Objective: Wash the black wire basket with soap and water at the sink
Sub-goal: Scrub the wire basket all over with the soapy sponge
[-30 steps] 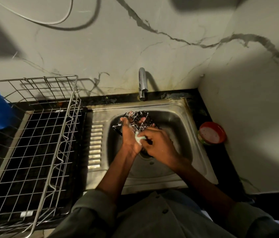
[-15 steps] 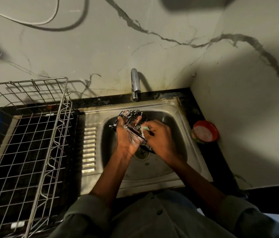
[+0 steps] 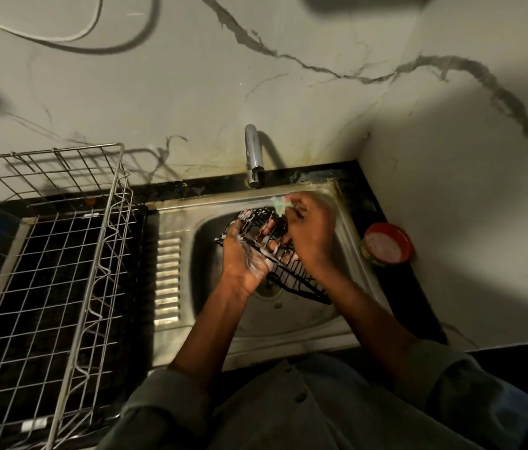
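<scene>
Over steel sink basin (image 3: 301,323): left hand (image 3: 243,254) curls soapy fingers round black wire basket (image 3: 291,271), tilted. Right hand (image 3: 309,232) just beyond, fingertips pinching pale green scrub pad (image 3: 278,203) at basket's far rim

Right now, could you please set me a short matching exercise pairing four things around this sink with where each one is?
Things:
1. black wire basket
2. red soap tub
3. tap
4. steel dish rack

Places:
A. counter, right of the sink
B. counter, left of the sink
C. over the basin, held by both hands
D. against the wall behind the basin

Pairs: 1-C, 2-A, 3-D, 4-B
</scene>
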Motion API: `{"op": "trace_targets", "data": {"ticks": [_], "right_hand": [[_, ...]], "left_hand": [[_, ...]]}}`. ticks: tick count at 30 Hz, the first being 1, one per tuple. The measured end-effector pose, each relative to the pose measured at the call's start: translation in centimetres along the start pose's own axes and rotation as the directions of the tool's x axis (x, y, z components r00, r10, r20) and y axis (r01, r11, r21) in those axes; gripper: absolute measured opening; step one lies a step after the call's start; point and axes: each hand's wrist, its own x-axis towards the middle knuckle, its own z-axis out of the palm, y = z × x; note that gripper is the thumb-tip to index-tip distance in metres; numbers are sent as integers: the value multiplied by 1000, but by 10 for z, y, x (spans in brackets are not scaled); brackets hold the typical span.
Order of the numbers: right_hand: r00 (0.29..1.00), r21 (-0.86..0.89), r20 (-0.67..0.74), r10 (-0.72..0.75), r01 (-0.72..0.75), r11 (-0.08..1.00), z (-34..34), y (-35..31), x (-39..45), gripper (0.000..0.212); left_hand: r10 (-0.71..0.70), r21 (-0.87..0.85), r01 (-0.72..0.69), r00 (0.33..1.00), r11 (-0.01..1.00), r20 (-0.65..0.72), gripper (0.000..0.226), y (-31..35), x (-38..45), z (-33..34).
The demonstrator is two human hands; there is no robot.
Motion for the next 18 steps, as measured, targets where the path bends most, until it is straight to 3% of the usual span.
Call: {"op": "trace_targets", "data": {"ticks": [5,9,12,14,17,18], "right_hand": [[939,-60,284,-192,217,974,3,3,-37,22],[995,-273,101,-15,42,961,-3,17,-14,24],[945,-255,298,-135,215,943,0,9,-28,21],[911,-242,382,-154,260,935,-1,11,-42,20],[970,-297,240,36,38,954,-7,14,-39,19],[966,-281,257,-4,79,956,-7,11,-40,17]], "left_hand": [[50,-100,-48,999,994,18,47,9,8,-3],[52,-97,-50,998,994,19,38,7,6,-4],[56,-90,-52,998,995,38,37,9,8,-6],[70,-103,-67,997,992,25,47,12,12,-8],[72,-64,-72,997,995,-3,77,10,10,-7],[72,-49,-73,997,996,-15,86,9,8,-5]]}}
